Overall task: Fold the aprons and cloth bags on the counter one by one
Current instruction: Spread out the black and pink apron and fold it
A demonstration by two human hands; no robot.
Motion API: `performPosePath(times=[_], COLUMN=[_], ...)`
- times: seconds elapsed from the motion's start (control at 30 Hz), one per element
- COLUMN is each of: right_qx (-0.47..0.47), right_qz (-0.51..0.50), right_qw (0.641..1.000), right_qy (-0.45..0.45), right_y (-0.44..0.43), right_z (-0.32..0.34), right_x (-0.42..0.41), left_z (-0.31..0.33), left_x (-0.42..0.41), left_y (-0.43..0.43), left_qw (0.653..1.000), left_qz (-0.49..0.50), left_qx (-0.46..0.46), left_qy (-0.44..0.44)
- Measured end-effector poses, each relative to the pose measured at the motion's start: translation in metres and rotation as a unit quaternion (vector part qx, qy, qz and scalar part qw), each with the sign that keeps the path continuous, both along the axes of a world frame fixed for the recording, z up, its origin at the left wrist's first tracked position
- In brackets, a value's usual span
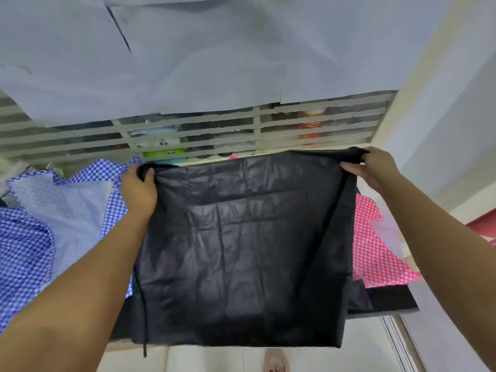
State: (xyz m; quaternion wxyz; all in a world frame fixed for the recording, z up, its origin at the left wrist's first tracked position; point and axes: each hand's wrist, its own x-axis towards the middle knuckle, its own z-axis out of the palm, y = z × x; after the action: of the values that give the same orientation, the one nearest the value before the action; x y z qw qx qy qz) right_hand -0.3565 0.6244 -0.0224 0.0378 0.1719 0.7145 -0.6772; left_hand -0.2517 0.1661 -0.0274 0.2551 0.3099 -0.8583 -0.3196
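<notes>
While I watch through the head camera, grey paper sheets (188, 63) fill the top of my view, hanging over a white slatted grille (67, 135). Below them the black apron (241, 251) is stretched wide between both hands, its creased face towards me and its lower hem hanging past the near edge of the dark table (394, 302). A blue checked apron (29, 248) lies crumpled on the table to the left, partly under my left forearm. A pink checked cloth (375, 253) lies to the right, just beside the black apron. My left hand (139, 189) grips the apron's upper left corner, thumb curled over the fabric; my right hand (373, 167) pinches the bunched upper right corner. A thin black tie cord (143, 318) dangles from the apron's left side. A sandalled foot (276, 363) shows on the floor.
</notes>
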Motion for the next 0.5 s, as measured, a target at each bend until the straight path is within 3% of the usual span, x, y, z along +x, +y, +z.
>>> performPosePath(times=[0.07, 0.13, 0.2, 0.23, 0.33, 0.43, 0.5], right_qx=[-0.065, -0.017, 0.078, 0.177, 0.434, 0.494, 0.514], right_qz=[-0.002, 0.001, 0.029, 0.056, 0.134, 0.247, 0.362], right_qw=[0.998, 0.999, 0.996, 0.982, 0.891, 0.826, 0.769], right_qy=[-0.024, -0.032, -0.042, -0.044, 0.008, 0.115, 0.114], right_y=[-0.014, -0.026, -0.036, -0.04, -0.05, -0.076, -0.087], right_z=[0.006, 0.005, -0.009, -0.014, -0.034, -0.057, -0.074], right_x=[-0.013, -0.025, -0.027, -0.022, 0.004, 0.061, 0.096], left_z=[0.014, 0.007, -0.024, -0.043, -0.106, -0.137, -0.141], left_x=[-0.011, 0.001, 0.032, 0.053, 0.1, 0.114, 0.113], left_y=[0.013, 0.043, 0.087, 0.109, 0.136, 0.134, 0.131], left_qw=[0.995, 0.973, 0.923, 0.888, 0.795, 0.784, 0.788], left_qz=[0.01, -0.108, -0.324, -0.398, -0.409, -0.398, -0.404], left_qx=[-0.089, -0.197, -0.205, -0.192, -0.145, -0.112, -0.102], left_qy=[0.045, 0.055, -0.029, -0.13, -0.423, -0.463, -0.453])
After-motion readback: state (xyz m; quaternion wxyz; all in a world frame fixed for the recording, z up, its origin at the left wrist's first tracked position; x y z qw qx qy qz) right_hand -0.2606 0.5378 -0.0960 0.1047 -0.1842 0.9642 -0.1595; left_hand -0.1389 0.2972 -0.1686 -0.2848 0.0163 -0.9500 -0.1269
